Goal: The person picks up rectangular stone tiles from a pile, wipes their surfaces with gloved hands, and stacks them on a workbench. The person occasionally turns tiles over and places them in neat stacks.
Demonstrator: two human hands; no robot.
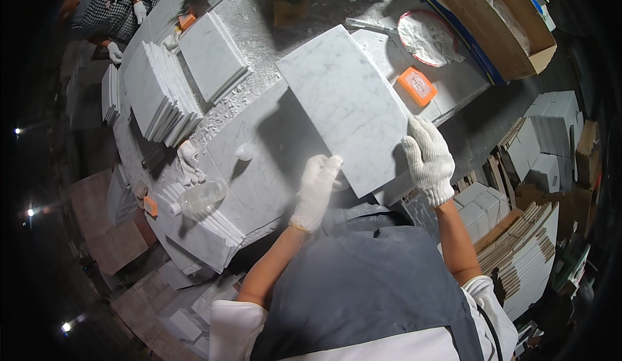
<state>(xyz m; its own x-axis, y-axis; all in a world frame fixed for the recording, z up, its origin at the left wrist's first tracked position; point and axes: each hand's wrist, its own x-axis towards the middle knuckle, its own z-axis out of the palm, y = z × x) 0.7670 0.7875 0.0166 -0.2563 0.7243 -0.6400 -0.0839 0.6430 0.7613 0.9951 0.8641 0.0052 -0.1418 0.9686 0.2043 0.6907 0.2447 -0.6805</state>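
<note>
A rectangular white marble tile (346,105) with grey veins is held up at a slant over the work table (249,157). My left hand (315,192), in a white knit glove, grips its near left edge, fingers curled round it. Along the right edge lies my gloved right hand (429,160), its fingers over the rim and the thumb on the face. The tile's underside is hidden, and so are the fingertips beneath it. An orange block (416,86) with a pale label rests just beyond the tile's right edge.
Stacked marble tiles (159,92) stand at the left, near a clear plastic bottle (201,196) lying on more tiles. A red-rimmed dish of white paste (427,37) and a long cardboard box (499,24) are at the far right. Another person's gloved hand (140,12) shows far left.
</note>
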